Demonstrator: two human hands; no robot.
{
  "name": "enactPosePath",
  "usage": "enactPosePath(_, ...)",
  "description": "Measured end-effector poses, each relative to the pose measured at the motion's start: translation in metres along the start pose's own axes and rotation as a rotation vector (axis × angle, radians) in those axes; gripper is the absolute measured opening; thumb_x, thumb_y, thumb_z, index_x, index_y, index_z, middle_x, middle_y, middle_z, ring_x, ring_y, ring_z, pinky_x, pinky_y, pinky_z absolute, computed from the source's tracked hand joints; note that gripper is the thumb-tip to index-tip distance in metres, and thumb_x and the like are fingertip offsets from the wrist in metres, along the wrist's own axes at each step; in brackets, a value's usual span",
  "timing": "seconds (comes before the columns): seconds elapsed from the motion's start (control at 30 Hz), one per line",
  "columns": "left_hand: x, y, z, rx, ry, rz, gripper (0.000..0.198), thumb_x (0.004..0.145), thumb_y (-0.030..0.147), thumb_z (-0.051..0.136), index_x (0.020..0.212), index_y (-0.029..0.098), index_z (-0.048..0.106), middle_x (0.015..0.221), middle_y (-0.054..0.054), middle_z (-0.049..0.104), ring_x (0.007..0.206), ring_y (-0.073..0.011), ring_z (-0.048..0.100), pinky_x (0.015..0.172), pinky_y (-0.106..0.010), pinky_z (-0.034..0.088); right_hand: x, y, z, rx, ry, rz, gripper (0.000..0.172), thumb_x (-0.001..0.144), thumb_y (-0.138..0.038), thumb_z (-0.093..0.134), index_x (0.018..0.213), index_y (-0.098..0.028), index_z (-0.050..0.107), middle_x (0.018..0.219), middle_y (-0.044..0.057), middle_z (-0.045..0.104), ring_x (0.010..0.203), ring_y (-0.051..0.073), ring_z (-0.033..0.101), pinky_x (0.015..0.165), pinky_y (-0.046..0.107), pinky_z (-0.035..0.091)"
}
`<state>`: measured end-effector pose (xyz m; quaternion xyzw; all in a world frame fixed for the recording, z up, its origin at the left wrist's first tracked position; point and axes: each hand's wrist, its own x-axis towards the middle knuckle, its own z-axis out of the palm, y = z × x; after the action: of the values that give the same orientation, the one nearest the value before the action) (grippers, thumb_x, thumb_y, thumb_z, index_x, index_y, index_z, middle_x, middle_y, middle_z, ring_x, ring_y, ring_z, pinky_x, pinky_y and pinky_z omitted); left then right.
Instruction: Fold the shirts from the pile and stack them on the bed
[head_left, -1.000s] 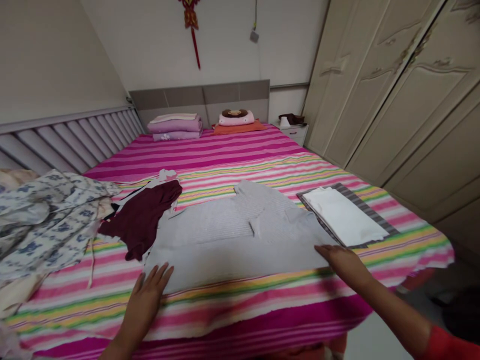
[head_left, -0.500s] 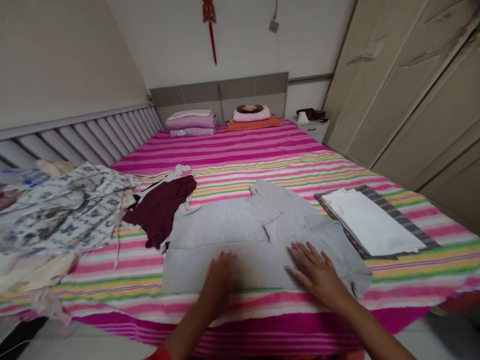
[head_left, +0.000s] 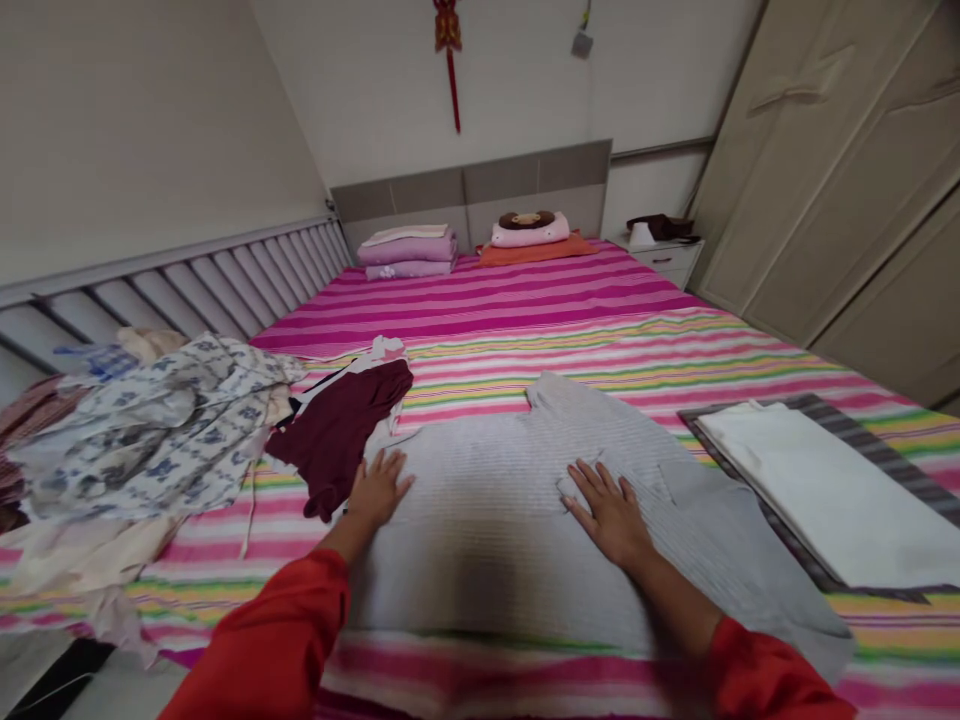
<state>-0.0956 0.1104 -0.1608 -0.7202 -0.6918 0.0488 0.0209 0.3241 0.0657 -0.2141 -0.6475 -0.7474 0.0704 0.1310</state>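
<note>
A light grey ribbed garment [head_left: 480, 500], perhaps a long-sleeved top, lies spread on the striped bedsheet [head_left: 465, 360]. At its left edge, my left hand [head_left: 377, 487] rests with fingers spread, close to a maroon garment [head_left: 341, 430]. My right hand [head_left: 609, 510] lies flat on the right part of the grey cloth, fingers apart. Neither hand grips anything. Farther right, a folded white garment [head_left: 810, 480] sits on a folded dark grey striped cloth [head_left: 900, 470].
A heap of clothes with a blue-flowered white garment [head_left: 165, 420] lies at the left by the bed rail [head_left: 225, 285]. Folded lilac bedding [head_left: 409, 250] and an orange pillow [head_left: 536, 252] stand at the headboard [head_left: 435, 197]. A wardrobe [head_left: 847, 180] rises on the right.
My left hand has moved left and farther up to the grey garment's left edge. My right hand has shifted slightly across the cloth. The view has moved closer, and red sleeves now show.
</note>
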Motion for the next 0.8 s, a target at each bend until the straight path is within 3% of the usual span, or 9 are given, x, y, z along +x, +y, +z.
enactPosePath(0.1, 0.028, -0.006, -0.019, -0.065, 0.057, -0.261, 0.050, 0.093, 0.033, 0.035, 0.138, 0.017, 0.051, 0.150, -0.016, 0.043, 0.143, -0.0336, 0.030, 0.111, -0.063, 0.022, -0.002, -0.003, -0.001, 0.055, 0.038, -0.008, 0.055, 0.097, -0.053, 0.030, 0.146, -0.030, 0.041, 0.153, 0.004, 0.041, 0.145, 0.028, 0.027, 0.114, 0.059, 0.021)
enactPosePath(0.17, 0.047, 0.010, -0.028, -0.269, 0.188, -0.330, 0.047, 0.089, 0.025, 0.038, 0.129, 0.011, 0.057, 0.148, -0.021, 0.043, 0.143, -0.0359, 0.028, 0.112, -0.064, 0.017, -0.002, -0.004, -0.002, 0.097, 0.062, 0.000, 0.052, 0.098, -0.049, 0.031, 0.144, -0.029, 0.045, 0.151, 0.005, 0.044, 0.144, 0.028, 0.030, 0.114, 0.059, 0.022)
enactPosePath(0.27, 0.074, 0.064, -0.035, -0.816, 0.238, -0.201, 0.037, 0.082, 0.025, 0.050, 0.112, 0.010, 0.066, 0.140, -0.020, 0.052, 0.140, -0.0337, 0.035, 0.116, -0.053, 0.021, -0.001, -0.003, 0.000, 0.152, 0.132, 0.027, 0.049, 0.099, -0.041, 0.030, 0.143, -0.025, 0.047, 0.151, 0.007, 0.044, 0.142, 0.027, 0.035, 0.114, 0.057, 0.026)
enactPosePath(0.37, 0.103, 0.137, -0.033, -1.152, 0.100, -0.071, 0.029, 0.077, 0.028, 0.061, 0.101, 0.013, 0.068, 0.116, -0.014, 0.068, 0.114, -0.0252, 0.061, 0.105, -0.039, 0.042, -0.001, -0.001, 0.005, 0.198, 0.275, 0.064, 0.049, 0.098, -0.034, 0.032, 0.143, -0.020, 0.046, 0.151, 0.012, 0.043, 0.139, 0.026, 0.040, 0.113, 0.054, 0.031)
enactPosePath(0.47, 0.130, 0.206, -0.027, -1.331, 0.020, -0.083, 0.040, 0.077, 0.032, 0.068, 0.112, 0.012, 0.061, 0.112, -0.015, 0.068, 0.086, -0.0180, 0.068, 0.088, -0.036, 0.054, -0.002, 0.002, 0.010, 0.258, 0.398, 0.069, 0.048, 0.096, -0.034, 0.038, 0.139, -0.016, 0.050, 0.146, 0.016, 0.048, 0.135, 0.027, 0.045, 0.111, 0.052, 0.037)
enactPosePath(0.53, 0.145, 0.240, -0.025, -1.451, -0.014, -0.102, 0.050, 0.079, 0.034, 0.070, 0.121, 0.013, 0.053, 0.118, -0.017, 0.064, 0.080, -0.0141, 0.068, 0.081, -0.033, 0.056, -0.003, 0.004, 0.012, 0.302, 0.431, 0.069, 0.046, 0.096, -0.037, 0.041, 0.134, -0.015, 0.055, 0.142, 0.016, 0.053, 0.131, 0.027, 0.049, 0.109, 0.050, 0.040)
enactPosePath(0.67, 0.163, 0.279, -0.028, -1.602, -0.057, -0.072, 0.041, 0.084, 0.032, 0.066, 0.119, 0.015, 0.052, 0.111, -0.011, 0.066, 0.084, -0.0125, 0.067, 0.079, -0.029, 0.056, -0.004, 0.007, 0.013, 0.393, 0.454, 0.057, 0.043, 0.097, -0.037, 0.040, 0.128, -0.016, 0.059, 0.139, 0.015, 0.056, 0.128, 0.026, 0.052, 0.108, 0.048, 0.042)
enactPosePath(0.8, 0.161, 0.290, -0.045, -1.587, -0.100, 0.016, 0.020, 0.081, 0.029, 0.067, 0.092, 0.012, 0.062, 0.089, -0.006, 0.067, 0.083, -0.0180, 0.065, 0.079, -0.037, 0.054, -0.002, 0.008, 0.011, 0.518, 0.470, 0.065, 0.043, 0.097, -0.039, 0.037, 0.127, -0.019, 0.061, 0.137, 0.013, 0.058, 0.127, 0.025, 0.053, 0.108, 0.048, 0.043)
